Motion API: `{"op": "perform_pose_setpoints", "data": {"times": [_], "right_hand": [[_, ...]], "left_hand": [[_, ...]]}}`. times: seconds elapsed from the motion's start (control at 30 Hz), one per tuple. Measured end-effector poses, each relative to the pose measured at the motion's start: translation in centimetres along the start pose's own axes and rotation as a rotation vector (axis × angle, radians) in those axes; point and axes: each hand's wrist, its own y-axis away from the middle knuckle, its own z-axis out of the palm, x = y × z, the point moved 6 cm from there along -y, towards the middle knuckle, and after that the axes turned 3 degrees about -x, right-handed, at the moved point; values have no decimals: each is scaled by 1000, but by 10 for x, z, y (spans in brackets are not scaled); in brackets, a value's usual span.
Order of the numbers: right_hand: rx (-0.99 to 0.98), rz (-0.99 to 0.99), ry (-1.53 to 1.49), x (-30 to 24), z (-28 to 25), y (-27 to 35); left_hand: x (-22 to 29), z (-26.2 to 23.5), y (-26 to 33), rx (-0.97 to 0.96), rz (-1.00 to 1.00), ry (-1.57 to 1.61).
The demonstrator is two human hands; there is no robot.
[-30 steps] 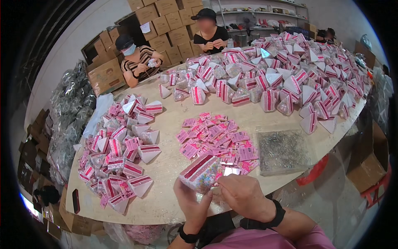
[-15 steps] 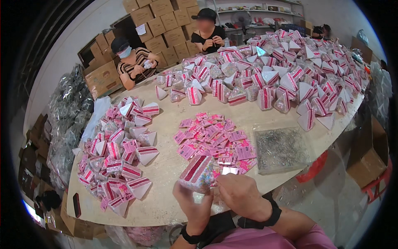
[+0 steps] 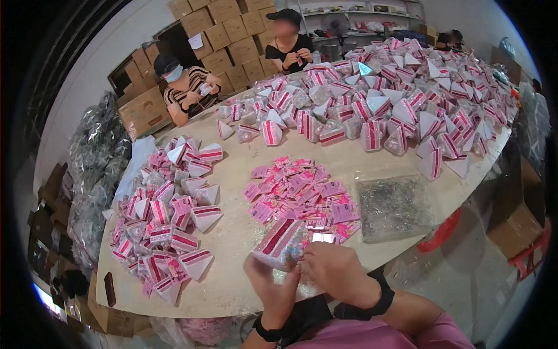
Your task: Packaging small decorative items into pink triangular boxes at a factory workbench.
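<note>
Just over the table's near edge, my left hand (image 3: 274, 291) grips a cake-slice ornament (image 3: 281, 244) from below. The slice has pink and white layers, a dark pink band and a beaded, glittery side, and it is tilted. Close against its right side, my right hand (image 3: 337, 271) is closed in a pinch; what lies between its fingertips is hidden. A small whitish card (image 3: 324, 238) shows right above those fingers, and I cannot tell whether it is held or lying on the table. Beyond the slice spreads a heap of pink printed cards (image 3: 299, 189).
A clear tray of metal pins (image 3: 394, 205) stands right of the cards. Tagged slices (image 3: 165, 215) pile up on the left; a big heap of slices (image 3: 372, 99) covers the far side. Two people (image 3: 189, 87) (image 3: 289, 46) work across the table. A dark phone-like object (image 3: 109, 289) lies near-left.
The slice has shifted slightly right and turned a little in my left hand. My right hand stays pinched beside it, almost unmoved.
</note>
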Motion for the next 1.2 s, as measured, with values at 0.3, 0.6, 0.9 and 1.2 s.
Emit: {"op": "perform_pose_setpoints", "data": {"times": [0.3, 0.6, 0.9, 1.2], "right_hand": [[-203, 579, -801, 25, 14, -6], [-161, 593, -711, 64, 1, 7], [14, 546, -197, 120, -98, 15], [-294, 400, 666, 147, -125, 14]], "left_hand": [[-10, 1, -7, -81, -178, 290], [8, -188, -149, 253, -105, 22], [-17, -157, -128, -211, -144, -575], [-34, 26, -62, -772, -186, -867]]}}
